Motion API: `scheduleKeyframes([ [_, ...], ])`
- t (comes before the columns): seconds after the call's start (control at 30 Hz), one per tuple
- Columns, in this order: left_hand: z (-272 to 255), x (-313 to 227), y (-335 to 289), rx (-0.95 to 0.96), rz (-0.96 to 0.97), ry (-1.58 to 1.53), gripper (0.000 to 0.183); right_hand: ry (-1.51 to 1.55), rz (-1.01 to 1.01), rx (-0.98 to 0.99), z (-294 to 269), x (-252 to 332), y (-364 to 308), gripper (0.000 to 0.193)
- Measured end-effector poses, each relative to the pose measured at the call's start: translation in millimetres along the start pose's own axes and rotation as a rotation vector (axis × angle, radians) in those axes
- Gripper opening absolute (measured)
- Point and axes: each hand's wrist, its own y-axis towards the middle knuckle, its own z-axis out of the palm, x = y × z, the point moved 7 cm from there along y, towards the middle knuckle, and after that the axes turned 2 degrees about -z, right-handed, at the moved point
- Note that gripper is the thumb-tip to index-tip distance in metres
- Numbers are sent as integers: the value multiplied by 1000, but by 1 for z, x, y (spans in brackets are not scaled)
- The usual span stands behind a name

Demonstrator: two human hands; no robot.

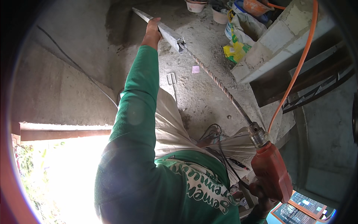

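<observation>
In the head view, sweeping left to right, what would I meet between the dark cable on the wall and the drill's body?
Dark cable → left hand → loop-topped metal rod → pink slip → red drill body.

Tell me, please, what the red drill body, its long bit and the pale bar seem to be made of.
Red drill body: probably moulded plastic, with a smooth, evenly coloured shell. Long bit: likely steel, brownish on the spiral flutes, greyer along the plain shank. Pale bar: perhaps dull aluminium, given straight edges and greyish face; painted wood remains possible.
</observation>
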Motion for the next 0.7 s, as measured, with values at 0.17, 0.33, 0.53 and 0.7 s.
scheduleKeyframes([
  [0.17,-4,1,4,-17,4,50,34,-68,-87,32,2,7,11,43],
  [0.33,-7,4,14,-52,-1,110,42,-155,-174,59,1,19,20,44],
  [0.53,-8,5,28,-83,19,236,48,-266,-287,102,-2,36,31,45],
  [0.7,-11,7,39,-110,-2,290,44,-426,-335,132,11,44,30,46],
])
